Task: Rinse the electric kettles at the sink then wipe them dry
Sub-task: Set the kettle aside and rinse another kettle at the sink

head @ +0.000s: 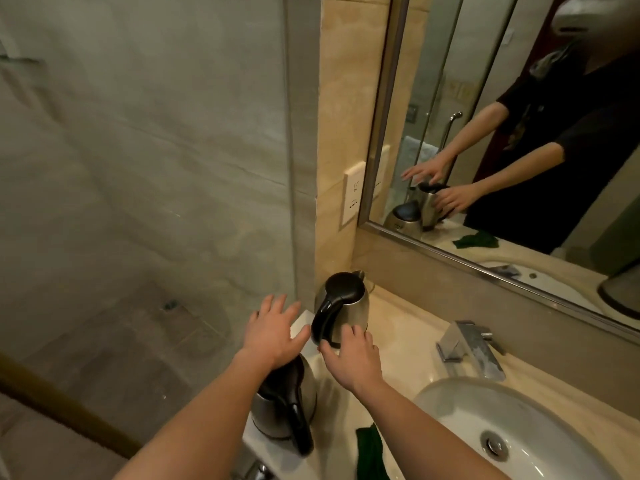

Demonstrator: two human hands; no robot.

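Left hand [273,332] spread, empty; right hand [353,355] fingers touch far kettle [346,308], lid shut.

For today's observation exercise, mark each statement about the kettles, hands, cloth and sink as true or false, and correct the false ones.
1. Two kettles stand on the counter left of the sink. True: the far kettle and the near kettle.
2. The far kettle's lid is open. False: its black lid is closed.
3. The right hand touches the far kettle near its base. True.
4. The left hand grips a kettle handle. False: its fingers are spread and hold nothing.
5. A green cloth lies inside the basin. False: it lies on the counter beside the basin.
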